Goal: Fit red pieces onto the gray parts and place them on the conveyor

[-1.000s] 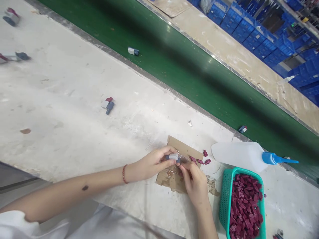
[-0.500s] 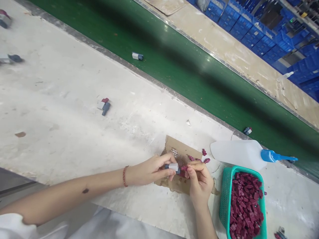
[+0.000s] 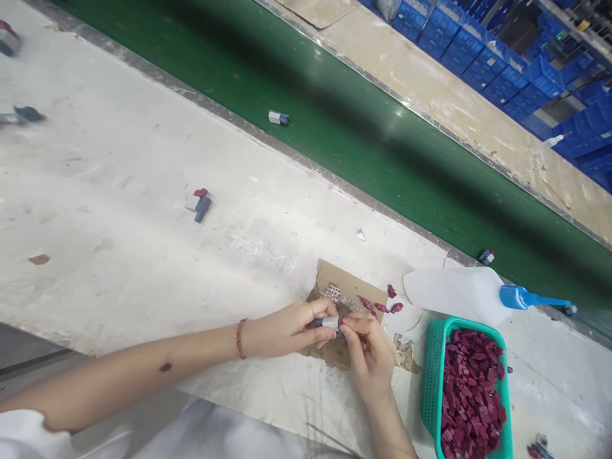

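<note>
My left hand (image 3: 291, 326) is closed round a small grey-and-dark-blue plastic part (image 3: 327, 322), held level above a piece of cardboard (image 3: 347, 278). Against the right end of that part, my right hand (image 3: 375, 357) pinches a small maroon plastic piece (image 3: 340, 322); fingertips cover most of it. The two hands nearly meet. Just beyond them, several loose maroon pieces (image 3: 381, 307) lie on and beside the cardboard, whose surface has a wet, shiny patch.
To the right stand a green basket (image 3: 433, 376) of maroon pieces and a lying white bottle (image 3: 454, 293) with a blue nozzle. A green conveyor belt (image 3: 335, 153) crosses behind, carrying grey-and-blue parts. An assembled part (image 3: 199, 204) lies on the white table, left. Blue bins (image 3: 459, 41) line the far side.
My right hand lifted a maroon piece from the cardboard and brought it left against the grey-and-blue part. Parts on the belt moved right and toward me.
</note>
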`<move>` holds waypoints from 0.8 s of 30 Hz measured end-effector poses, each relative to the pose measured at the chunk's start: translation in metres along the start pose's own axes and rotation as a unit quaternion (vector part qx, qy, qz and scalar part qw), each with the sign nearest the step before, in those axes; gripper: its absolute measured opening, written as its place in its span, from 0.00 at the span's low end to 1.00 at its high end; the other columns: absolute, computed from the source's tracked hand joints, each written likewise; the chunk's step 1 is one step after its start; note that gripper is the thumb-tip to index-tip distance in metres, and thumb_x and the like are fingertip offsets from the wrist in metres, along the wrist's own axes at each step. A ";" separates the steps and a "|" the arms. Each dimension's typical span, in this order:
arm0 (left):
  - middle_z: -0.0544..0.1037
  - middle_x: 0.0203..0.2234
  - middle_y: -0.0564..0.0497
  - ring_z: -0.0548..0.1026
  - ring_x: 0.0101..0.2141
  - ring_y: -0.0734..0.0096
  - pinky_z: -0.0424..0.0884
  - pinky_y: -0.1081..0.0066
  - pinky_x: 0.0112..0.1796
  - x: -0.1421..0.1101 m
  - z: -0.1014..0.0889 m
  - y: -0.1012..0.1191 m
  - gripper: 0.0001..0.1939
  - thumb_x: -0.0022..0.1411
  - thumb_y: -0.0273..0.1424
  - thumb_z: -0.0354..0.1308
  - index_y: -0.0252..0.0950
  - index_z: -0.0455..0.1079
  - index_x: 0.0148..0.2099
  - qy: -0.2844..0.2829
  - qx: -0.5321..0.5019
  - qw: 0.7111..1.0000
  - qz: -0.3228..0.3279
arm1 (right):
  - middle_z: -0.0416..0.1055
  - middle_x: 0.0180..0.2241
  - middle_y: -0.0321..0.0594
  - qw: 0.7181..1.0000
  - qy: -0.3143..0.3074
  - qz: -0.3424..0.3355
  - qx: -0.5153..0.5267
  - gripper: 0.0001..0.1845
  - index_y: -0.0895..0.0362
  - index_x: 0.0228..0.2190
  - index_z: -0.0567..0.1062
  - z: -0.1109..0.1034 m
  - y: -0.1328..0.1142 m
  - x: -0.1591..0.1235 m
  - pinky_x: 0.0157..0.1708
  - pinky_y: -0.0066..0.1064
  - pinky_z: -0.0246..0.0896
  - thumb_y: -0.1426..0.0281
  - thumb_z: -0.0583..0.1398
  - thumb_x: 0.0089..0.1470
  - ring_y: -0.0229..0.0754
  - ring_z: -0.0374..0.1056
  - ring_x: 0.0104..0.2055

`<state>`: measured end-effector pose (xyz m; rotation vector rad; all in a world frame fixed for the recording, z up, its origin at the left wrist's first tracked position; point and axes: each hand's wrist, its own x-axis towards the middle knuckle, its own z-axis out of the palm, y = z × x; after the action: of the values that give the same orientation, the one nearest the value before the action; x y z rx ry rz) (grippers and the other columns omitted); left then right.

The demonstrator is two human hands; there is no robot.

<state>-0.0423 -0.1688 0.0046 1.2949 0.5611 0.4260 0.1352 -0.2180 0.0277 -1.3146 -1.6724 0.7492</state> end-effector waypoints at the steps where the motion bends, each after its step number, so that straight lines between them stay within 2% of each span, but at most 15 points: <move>1: 0.69 0.24 0.55 0.66 0.24 0.74 0.62 0.74 0.25 0.000 0.000 0.000 0.17 0.69 0.47 0.47 0.38 0.58 0.39 -0.001 0.003 1.000 0.002 | 0.75 0.27 0.38 1.000 -0.003 -0.001 -0.005 0.12 0.53 0.29 0.72 0.000 0.000 0.000 0.30 0.31 0.68 0.69 0.56 0.66 0.42 0.73 0.30; 7: 0.64 0.21 0.58 0.62 0.21 0.75 0.57 0.74 0.23 -0.002 0.001 0.003 0.16 0.69 0.46 0.47 0.37 0.61 0.42 0.023 0.064 0.998 0.014 | 0.69 0.24 0.35 0.997 -0.028 0.028 -0.061 0.20 0.54 0.33 0.70 -0.009 0.002 -0.001 0.22 0.28 0.60 0.56 0.48 0.69 0.39 0.66 0.23; 11: 0.63 0.20 0.58 0.62 0.21 0.74 0.56 0.73 0.24 -0.004 0.000 0.002 0.15 0.70 0.44 0.47 0.37 0.62 0.42 0.013 0.107 0.994 0.025 | 0.62 0.21 0.34 0.986 -0.091 -0.030 -0.135 0.25 0.53 0.24 0.63 -0.010 0.002 -0.002 0.23 0.30 0.54 0.62 0.42 0.72 0.39 0.60 0.22; 16: 0.68 0.21 0.57 0.66 0.22 0.73 0.60 0.73 0.24 -0.006 0.001 0.000 0.12 0.70 0.41 0.47 0.38 0.63 0.42 0.018 0.137 0.989 0.047 | 0.63 0.22 0.35 0.974 -0.135 -0.029 -0.181 0.27 0.54 0.25 0.64 -0.006 -0.006 -0.001 0.24 0.30 0.54 0.63 0.39 0.72 0.40 0.61 0.24; 18: 0.71 0.23 0.55 0.68 0.23 0.72 0.62 0.73 0.26 -0.006 0.001 0.001 0.11 0.69 0.40 0.48 0.38 0.65 0.42 0.017 0.158 0.986 0.058 | 0.64 0.23 0.36 0.971 -0.143 -0.026 -0.190 0.27 0.54 0.25 0.65 -0.011 -0.012 -0.002 0.24 0.30 0.54 0.62 0.39 0.72 0.40 0.62 0.25; 21: 0.78 0.31 0.50 0.73 0.29 0.67 0.66 0.71 0.32 -0.006 0.000 0.005 0.11 0.68 0.39 0.50 0.39 0.68 0.43 0.027 0.198 0.978 0.064 | 0.67 0.25 0.36 0.973 -0.131 0.012 -0.189 0.25 0.54 0.28 0.68 -0.037 -0.021 -0.011 0.27 0.30 0.57 0.62 0.41 0.72 0.41 0.65 0.28; 23: 0.79 0.35 0.48 0.75 0.33 0.64 0.68 0.69 0.34 -0.005 -0.005 0.010 0.13 0.67 0.40 0.52 0.39 0.71 0.44 0.057 0.216 0.973 0.054 | 0.69 0.26 0.36 0.975 -0.067 0.063 -0.202 0.21 0.53 0.29 0.69 -0.067 -0.022 -0.022 0.28 0.30 0.59 0.63 0.45 0.71 0.41 0.67 0.29; 24: 0.80 0.36 0.47 0.76 0.34 0.62 0.69 0.68 0.35 -0.003 -0.009 0.014 0.13 0.67 0.41 0.52 0.39 0.71 0.45 0.079 0.219 0.972 0.046 | 0.70 0.28 0.37 0.966 -0.020 0.101 -0.239 0.17 0.53 0.30 0.70 -0.083 -0.020 -0.028 0.30 0.30 0.60 0.64 0.48 0.70 0.42 0.68 0.31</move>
<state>-0.0495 -0.1605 0.0167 1.7238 0.7602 0.5023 0.2025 -0.2543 0.0750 -1.8363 -1.8391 0.5011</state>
